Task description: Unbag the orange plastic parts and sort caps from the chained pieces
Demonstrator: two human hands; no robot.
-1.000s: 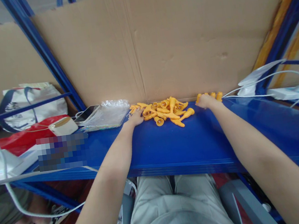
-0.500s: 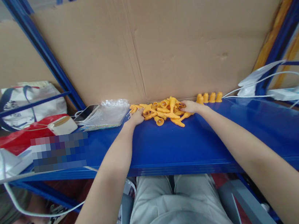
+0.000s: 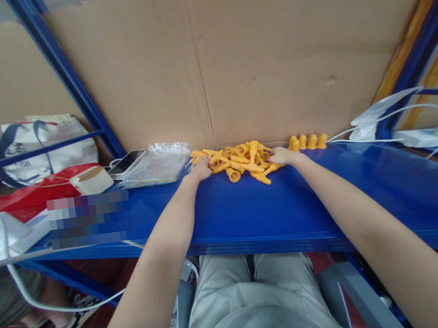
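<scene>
A heap of orange-yellow plastic pieces (image 3: 251, 166) lies at the back of the blue shelf, some long and branching, some hollow and cup-like. At its left edge rests my left hand (image 3: 202, 169), fingers loosely extended against the pieces. My right hand (image 3: 282, 155) touches the heap's right side, its fingers reaching inward and looking open. The fingertips of both hands are partly hidden among the pieces. To the right of my right hand, several small orange cups (image 3: 308, 142) stand upside down in a row.
A clear plastic packet (image 3: 158, 164) and a phone (image 3: 130, 163) lie left of the heap. Farther left are a red bag (image 3: 41, 193), a white power strip (image 3: 22, 238) and cables. Cardboard (image 3: 269, 55) walls the back. Another person's shoes (image 3: 75, 317) show below left.
Both hands stay at the two sides of the heap, with only slight finger shifts. The whole view has tilted slightly; the pieces look nearly unchanged.
</scene>
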